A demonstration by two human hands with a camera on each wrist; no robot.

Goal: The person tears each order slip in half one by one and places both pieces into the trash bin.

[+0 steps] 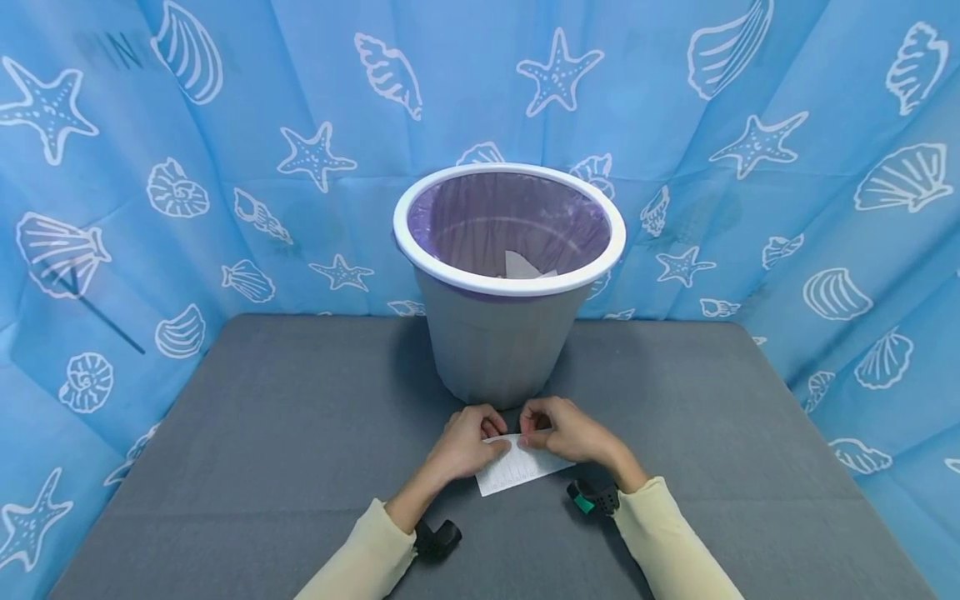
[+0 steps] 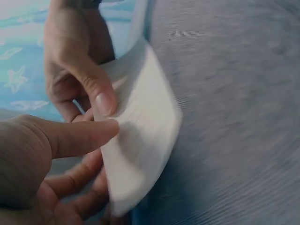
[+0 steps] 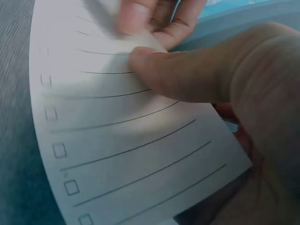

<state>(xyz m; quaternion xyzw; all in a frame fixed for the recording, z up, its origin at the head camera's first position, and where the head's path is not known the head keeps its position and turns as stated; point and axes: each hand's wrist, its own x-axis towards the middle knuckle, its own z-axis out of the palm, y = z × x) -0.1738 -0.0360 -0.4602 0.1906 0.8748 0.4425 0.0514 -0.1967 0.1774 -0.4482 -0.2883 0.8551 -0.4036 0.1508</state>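
Note:
Both hands pinch one edge of a white sheet of paper (image 1: 517, 468), thumbs on its face and fingers behind it. Ruled lines and small checkboxes run across the paper (image 3: 117, 140) in the right wrist view. My left hand (image 1: 468, 442) grips near the middle of that edge, its thumb (image 2: 84, 136) pointing at the other thumb. Close beside it, my right hand (image 1: 566, 432) pinches the same edge. The sheet bows slightly, close over the grey table, just in front of the bin.
A grey waste bin (image 1: 495, 350) with a white rim and purple liner stands behind the hands; white paper pieces (image 1: 521, 265) lie inside it. Grey cloth covers the table (image 1: 300, 433). A blue shell-patterned curtain (image 1: 465, 75) hangs at the back and sides.

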